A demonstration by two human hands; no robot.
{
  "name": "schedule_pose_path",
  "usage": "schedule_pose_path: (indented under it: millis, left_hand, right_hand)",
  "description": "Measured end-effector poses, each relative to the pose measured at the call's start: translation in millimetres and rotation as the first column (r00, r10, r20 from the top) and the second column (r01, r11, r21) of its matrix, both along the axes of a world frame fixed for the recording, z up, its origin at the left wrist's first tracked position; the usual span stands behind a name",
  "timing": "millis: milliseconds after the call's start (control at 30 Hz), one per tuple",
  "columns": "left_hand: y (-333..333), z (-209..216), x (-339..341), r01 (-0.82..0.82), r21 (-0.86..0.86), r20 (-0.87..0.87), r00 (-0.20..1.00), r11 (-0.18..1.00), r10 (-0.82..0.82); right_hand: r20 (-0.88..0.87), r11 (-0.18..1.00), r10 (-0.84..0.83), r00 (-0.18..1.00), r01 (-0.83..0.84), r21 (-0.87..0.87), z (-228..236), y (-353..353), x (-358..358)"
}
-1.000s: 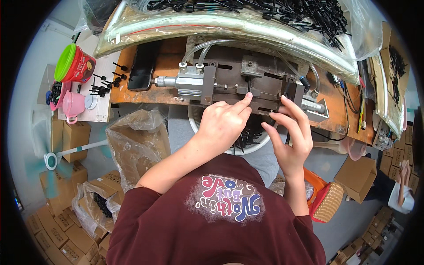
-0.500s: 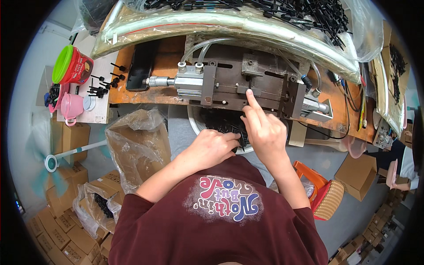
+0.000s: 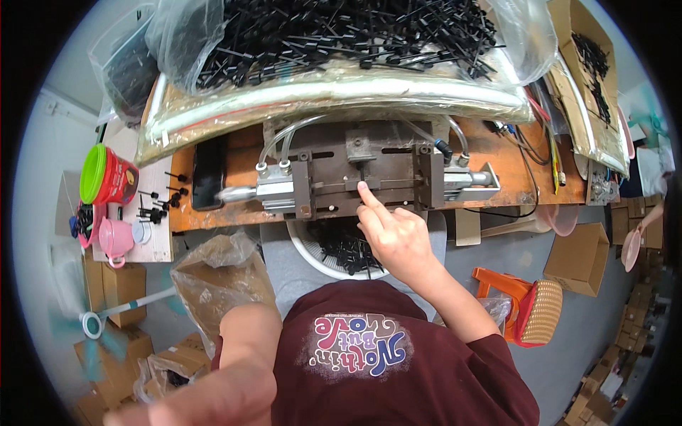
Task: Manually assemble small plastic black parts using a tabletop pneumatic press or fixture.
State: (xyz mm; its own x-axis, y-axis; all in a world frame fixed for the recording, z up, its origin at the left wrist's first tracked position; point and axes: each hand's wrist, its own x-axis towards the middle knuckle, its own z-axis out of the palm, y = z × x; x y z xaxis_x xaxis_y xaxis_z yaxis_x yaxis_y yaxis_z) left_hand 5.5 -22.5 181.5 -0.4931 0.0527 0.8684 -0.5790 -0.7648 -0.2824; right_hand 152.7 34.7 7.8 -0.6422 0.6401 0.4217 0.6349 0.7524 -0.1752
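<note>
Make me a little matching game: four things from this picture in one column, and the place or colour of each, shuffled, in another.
1. Metal machine
2. Basket
3. Tub
4. Cup

A. Pink
B. Red with a green rim
C. On the orange-brown wooden table
D. White, holding black parts

Pairs: 1-C, 2-D, 3-B, 4-A

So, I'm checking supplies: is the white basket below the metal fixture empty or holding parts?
Holding parts: black pieces lie inside the white basket. How full, cannot tell; the metal fixture and right hand hide some of it.
</note>
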Motion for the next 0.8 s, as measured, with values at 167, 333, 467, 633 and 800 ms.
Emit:
schedule_pose_path:
  millis: [167,333,467,633,800]
  left_hand:
    - [-32.3,-0.2,-17.9,-0.103,-0.393,-0.359,0.932,0.914,-0.05]
    - [-29.6,5.6,-1.7,-0.051,-0.405,-0.269,0.961,0.913,-0.066]
    - [-42.1,11.6,1.7,-0.041,-0.573,-0.315,0.933,0.818,-0.174]
    - [-29.7,3.6,12.1,-0.022,-0.396,-0.174,0.983,0.918,-0.052]
    - [-44.4,19.3,20.3,0.057,-0.614,-0.195,0.955,0.787,-0.221]
  right_hand:
    - [-0.18,0.974,0.109,0.978,-0.142,-0.177,10.7,-4.9,10.8]
    - [-0.062,0.929,0.255,0.965,-0.263,-0.261,-4.9,-18.5,14.7]
    - [-0.034,0.918,0.236,0.971,-0.234,-0.32,-2.7,-19.9,17.8]
    - [-0.083,0.937,0.221,0.972,-0.235,-0.259,9.0,-15.2,18.7]
    - [-0.135,0.955,0.21,0.968,-0.233,-0.186,10.8,-7.0,20.1]
